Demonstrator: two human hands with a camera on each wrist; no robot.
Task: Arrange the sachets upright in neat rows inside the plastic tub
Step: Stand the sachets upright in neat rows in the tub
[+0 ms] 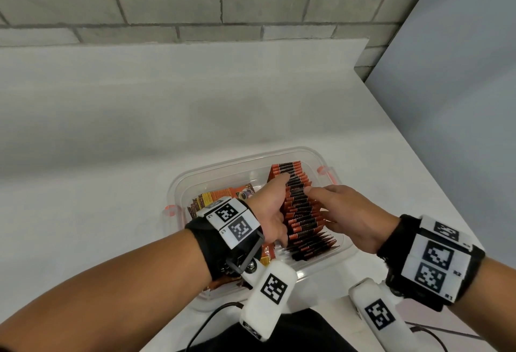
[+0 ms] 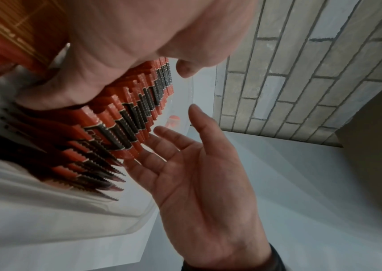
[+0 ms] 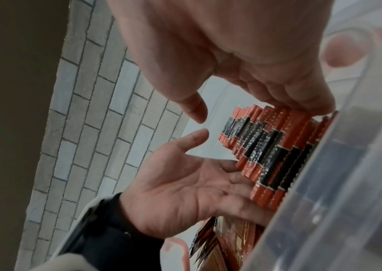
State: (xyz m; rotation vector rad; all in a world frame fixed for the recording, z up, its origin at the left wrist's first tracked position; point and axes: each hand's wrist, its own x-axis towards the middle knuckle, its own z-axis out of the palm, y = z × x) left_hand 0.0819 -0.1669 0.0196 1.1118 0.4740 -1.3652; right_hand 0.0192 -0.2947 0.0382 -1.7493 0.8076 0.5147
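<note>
White tabletop [image 1: 111,133] against a grey block wall [image 1: 195,2], bare around the work. Near its front edge, a clear rectangular plastic tub [image 1: 223,168] with orange clips at the rim. Inside, along the right half, one long row of orange-and-black foil sachets [image 1: 300,206] standing on edge, serrated tops up, running from the far wall toward the near wall; nearest ones leaning over, not yet straight. In the left half, loose orange printed sachets [image 1: 220,196] lying flat, partly hidden under the wrist.

Left hand [image 1: 269,209] flat against the left flank of the row, fingers straight and together, thumb clear of the tops. Right hand [image 1: 344,212] mirrored on the right flank, fingers [image 2: 162,144] extended and touching the sachet edges, palm open. Nothing pinched by either; row squeezed lightly between two flat palms.

Judged light, thin and slick, floppy singly but fairly stiff as a packed block. Best handled as a block: flat pressure on both flanks, low enough to avoid fanning the tops. Likely to topple like dominoes at the loose near end once pressure eases; a single sachet best pinched by its crimped top edge.
</note>
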